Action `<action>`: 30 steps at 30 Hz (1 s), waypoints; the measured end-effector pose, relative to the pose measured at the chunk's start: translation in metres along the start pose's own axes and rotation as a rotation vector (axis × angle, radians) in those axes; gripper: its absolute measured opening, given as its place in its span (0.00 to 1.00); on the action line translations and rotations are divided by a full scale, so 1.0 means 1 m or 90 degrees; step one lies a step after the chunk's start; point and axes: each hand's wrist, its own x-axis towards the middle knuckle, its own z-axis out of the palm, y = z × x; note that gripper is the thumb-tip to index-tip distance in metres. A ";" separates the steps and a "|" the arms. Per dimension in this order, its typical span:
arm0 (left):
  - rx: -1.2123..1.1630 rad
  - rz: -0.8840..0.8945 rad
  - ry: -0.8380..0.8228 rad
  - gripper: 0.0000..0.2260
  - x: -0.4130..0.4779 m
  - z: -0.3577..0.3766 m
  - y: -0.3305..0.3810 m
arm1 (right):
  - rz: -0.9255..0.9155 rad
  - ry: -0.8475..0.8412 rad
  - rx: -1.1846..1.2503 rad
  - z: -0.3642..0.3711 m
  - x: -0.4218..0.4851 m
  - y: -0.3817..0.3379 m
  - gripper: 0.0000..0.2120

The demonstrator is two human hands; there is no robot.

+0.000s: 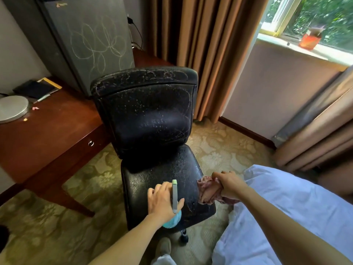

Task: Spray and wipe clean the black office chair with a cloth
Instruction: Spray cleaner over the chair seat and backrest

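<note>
One black worn-leather office chair (150,115), frame ctr, surface speckled white. L hand (163,199) wrapped round teal spray bottle w/ grey-green head (174,195), over seat front at 6 o'clock. R hand (230,185) clenches crumpled pink cloth (207,193) at seat's 3 o'clock edge.

L hand (163,200) grips sprayer (174,194), R hand (230,185) clutches cloth (208,193), arms out.

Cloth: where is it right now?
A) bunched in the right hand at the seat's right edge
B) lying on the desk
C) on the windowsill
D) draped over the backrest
A: the right hand grips the bunched pink cloth at the right edge of the chair seat, while the left hand holds the spray bottle.
</note>
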 end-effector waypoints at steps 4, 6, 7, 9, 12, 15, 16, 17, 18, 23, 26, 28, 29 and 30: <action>0.009 0.012 -0.004 0.24 0.036 -0.004 -0.002 | 0.005 0.008 -0.020 -0.021 0.027 0.006 0.18; 0.010 0.015 -0.007 0.24 0.053 -0.006 -0.001 | 0.009 -0.001 -0.024 -0.028 0.036 0.010 0.19; 0.013 0.017 -0.007 0.24 0.060 -0.007 -0.001 | 0.013 -0.008 -0.020 -0.029 0.041 0.012 0.20; 0.013 0.015 -0.012 0.24 0.072 -0.008 0.001 | 0.022 -0.031 -0.007 -0.029 0.048 0.018 0.20; 0.009 0.014 -0.019 0.24 0.084 -0.007 0.007 | 0.025 -0.042 -0.013 -0.027 0.057 0.026 0.20; 0.012 0.020 -0.020 0.24 0.096 -0.003 0.015 | 0.012 -0.028 -0.019 -0.029 0.068 0.036 0.19; 0.016 0.021 -0.021 0.24 0.100 -0.002 0.018 | 0.006 -0.024 -0.018 -0.030 0.073 0.041 0.19; 0.017 0.019 -0.023 0.24 0.103 0.001 0.021 | 0.001 -0.025 -0.017 -0.030 0.077 0.047 0.19; 0.014 0.015 -0.023 0.24 0.106 0.003 0.025 | -0.004 -0.026 -0.012 -0.031 0.083 0.053 0.19; -0.005 -0.035 -0.007 0.25 0.127 0.017 0.048 | -0.038 -0.041 -0.019 -0.038 0.118 0.094 0.20; -0.012 -0.079 0.011 0.25 0.144 0.025 0.068 | -0.088 -0.048 -0.057 -0.048 0.144 0.121 0.20; -0.010 -0.108 0.019 0.26 0.155 0.029 0.083 | -0.107 -0.053 -0.056 -0.055 0.162 0.140 0.20; -0.011 -0.125 0.029 0.27 0.161 0.032 0.094 | -0.114 -0.055 -0.050 -0.060 0.171 0.153 0.20; -0.017 -0.144 0.038 0.27 0.168 0.034 0.105 | -0.122 -0.057 -0.048 -0.064 0.181 0.166 0.21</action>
